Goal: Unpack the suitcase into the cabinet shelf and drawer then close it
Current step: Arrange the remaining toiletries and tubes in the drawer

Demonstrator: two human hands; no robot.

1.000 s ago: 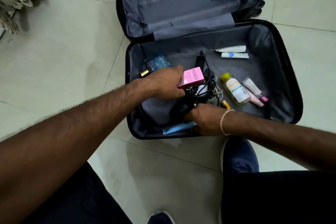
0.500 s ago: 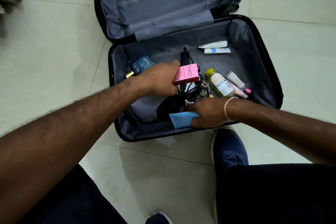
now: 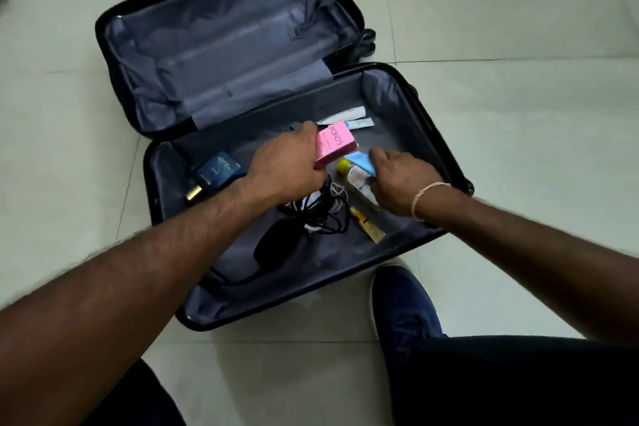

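Note:
A black suitcase point(image 3: 446, 149) lies open on the tiled floor, its grey-lined lid point(image 3: 221, 45) folded back and bare. My left hand point(image 3: 287, 162) is closed around a pink Pond's box point(image 3: 334, 143), held above a tangle of black and white cables point(image 3: 321, 214). My right hand point(image 3: 404, 180) pinches a light blue packet point(image 3: 361, 164) over a clear bottle with a yellow cap point(image 3: 356, 180). A dark blue perfume box point(image 3: 216, 175), a small gold tube point(image 3: 366, 226), a black pouch point(image 3: 276, 247) and two white tubes point(image 3: 349, 116) lie in the lower half.
My blue shoe point(image 3: 404, 304) stands at the suitcase's near right corner, with my dark trouser leg point(image 3: 518, 380) beside it. Pale floor tiles point(image 3: 518, 97) surround the case on all sides. The suitcase wheels point(image 3: 366, 43) stick out at the back right.
My right hand has lifted the blue packet from the near edge up to the yellow-capped bottle. My left hand rose slightly with the pink box. The camera view shifted, so the suitcase sits lower in frame.

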